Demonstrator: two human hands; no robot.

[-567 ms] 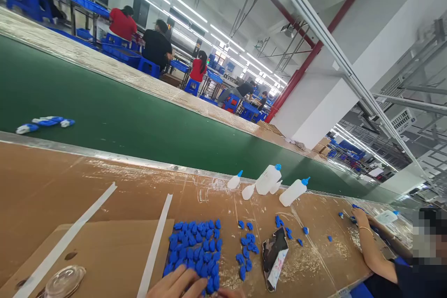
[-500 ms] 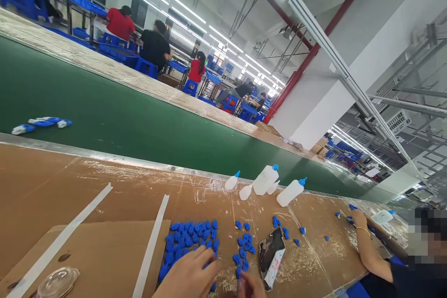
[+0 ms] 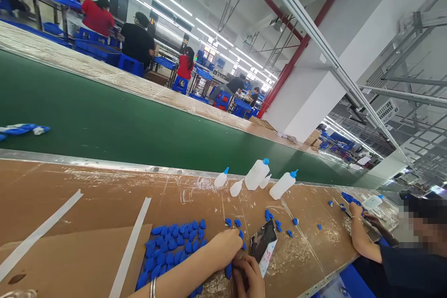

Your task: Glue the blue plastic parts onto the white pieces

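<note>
Cardboard covers the table [image 3: 87,195] in front of you, with a green conveyor belt [image 3: 104,116] running behind it and rows of seated workers beyond that. From the head view, your left hand [image 3: 225,247] rests curled, fingers together, on the right edge of the pile of small blue caps [image 3: 174,247], apparently pinching one or two loose ones, though the grip itself is hidden. Your right hand [image 3: 249,279] sits just below it, closed on something small that cannot be made out. A torn foil packet [image 3: 264,244] lies just beside both hands, and white squeeze bottles [image 3: 258,174] stand well apart near the belt. You look to be mid-pick, gathering caps; the next move calls for a clean pinch that lifts one cap without scattering its neighbours. A co-worker's arm [image 3: 359,242] works further right.
</note>
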